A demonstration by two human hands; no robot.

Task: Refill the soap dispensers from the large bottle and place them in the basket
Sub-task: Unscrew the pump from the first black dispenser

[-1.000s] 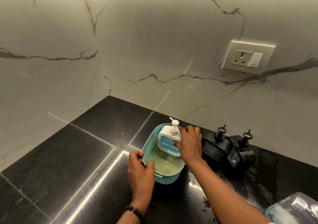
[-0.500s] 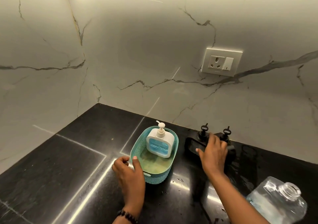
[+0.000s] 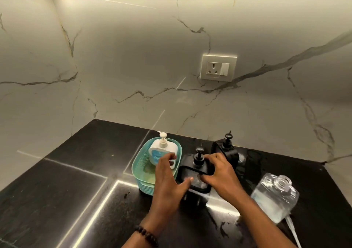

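The right hand (image 3: pixel 221 173) grips the near black dispenser (image 3: pixel 196 168). The left hand (image 3: pixel 167 177), apparently loose-fingered, should steady its other side, keeping it upright into the basket (image 3: pixel 142 162).

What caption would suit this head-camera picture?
Right hand grips a black dispenser, left hand touching it, beside the teal basket holding a white dispenser.

Both forearms reach forward side by side. The right hand (image 3: pixel 219 173) grips a black square plastic pump dispenser (image 3: pixel 194 178), thumb across its front, fingers over its top. The left hand (image 3: pixel 167 179) curls its fingers, thumb stretched toward the right thumb; whether it holds anything is unclear.
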